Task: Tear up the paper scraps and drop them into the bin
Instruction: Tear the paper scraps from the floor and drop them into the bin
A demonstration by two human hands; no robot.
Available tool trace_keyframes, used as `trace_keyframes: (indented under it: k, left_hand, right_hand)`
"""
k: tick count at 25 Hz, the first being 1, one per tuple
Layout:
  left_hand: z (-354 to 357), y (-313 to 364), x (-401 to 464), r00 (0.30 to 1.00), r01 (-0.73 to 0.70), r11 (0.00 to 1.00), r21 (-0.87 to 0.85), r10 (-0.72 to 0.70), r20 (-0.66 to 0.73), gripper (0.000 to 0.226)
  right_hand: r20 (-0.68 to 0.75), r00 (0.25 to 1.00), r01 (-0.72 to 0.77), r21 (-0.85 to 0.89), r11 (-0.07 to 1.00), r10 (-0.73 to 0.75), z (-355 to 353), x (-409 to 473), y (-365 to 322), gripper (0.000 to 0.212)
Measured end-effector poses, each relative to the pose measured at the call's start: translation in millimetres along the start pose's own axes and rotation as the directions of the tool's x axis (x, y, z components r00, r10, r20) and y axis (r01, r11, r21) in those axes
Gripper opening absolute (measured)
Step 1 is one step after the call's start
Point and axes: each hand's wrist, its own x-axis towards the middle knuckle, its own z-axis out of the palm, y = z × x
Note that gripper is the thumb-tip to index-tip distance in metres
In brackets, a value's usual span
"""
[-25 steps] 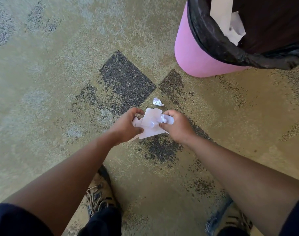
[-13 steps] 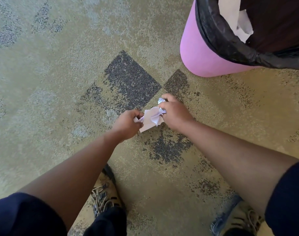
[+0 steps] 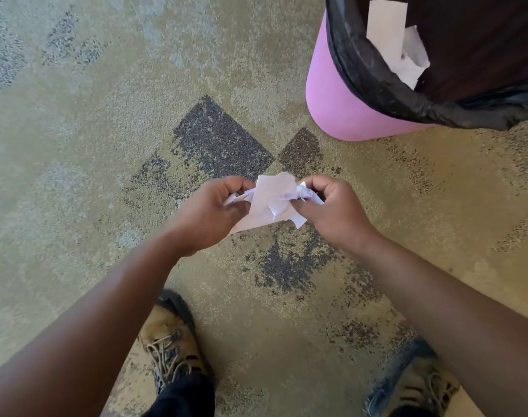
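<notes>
A: What are the hands doing?

B: Both are closed on white paper (image 3: 268,203), held in the air above the carpet (image 3: 76,176). The left hand (image 3: 208,212) has its fingers curled around the paper's left edge, with a bit of white poking out beside the thumb. The right hand (image 3: 335,209) pinches the right edge, where the paper is bunched and creased.

A: One sheet or several?

B: I cannot tell for sure. There is a flat, ragged-edged piece stretched between the two hands, and a crumpled wad (image 3: 306,194) tucked against the fingers of the right hand. Whether the wad is joined to the flat piece is hidden by the grip.

A: Where is the bin?

B: Up at the right, standing on the carpet, well apart from the hands. It is a pink bin (image 3: 341,97) with a black bag (image 3: 377,82) folded over its rim. Inside, leaning against the near wall of the bag, are white paper pieces (image 3: 398,43), one a long strip and the others torn bits.

A: Anything else in view?

B: Two bare forearms reach in from the bottom corners. Below them are two laced shoes, the left shoe (image 3: 172,347) and the right shoe (image 3: 419,386), planted on the carpet, which is tan with dark grey speckled patches.
</notes>
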Motion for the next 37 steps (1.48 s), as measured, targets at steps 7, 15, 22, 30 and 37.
trace_keyframes:
  k: [7,15,22,30,37]
  left_hand:
    - [-19,154,-45,0.77,-0.534,0.775,0.338,0.611,-0.183,0.031]
    - [12,238,55,0.652,-0.598,0.42,0.682,0.75,0.11,0.042]
    - [26,246,85,0.807,-0.411,0.398,0.82,0.578,0.124,0.075]
    - [37,174,46,0.298,-0.57,0.347,0.745,0.932,-0.206,0.018]
    - [66,35,65,0.748,-0.416,0.656,0.63,0.641,-0.173,0.012]
  right_hand:
    - [-0.375,0.772,0.553,-0.004,0.833,-0.514,-74,-61,-101,0.015]
    - [-0.342,0.768,0.225,-0.646,0.729,-0.541,-162,-13,-115,0.034]
    - [-0.243,0.876,0.123,-0.723,0.68,-0.417,-169,-8,-125,0.05]
    - [-0.381,0.555,0.439,-0.621,0.649,-0.739,-134,-16,-94,0.02]
    - [-0.242,0.294,0.637,-0.671,0.379,-0.925,-63,-38,-58,0.017]
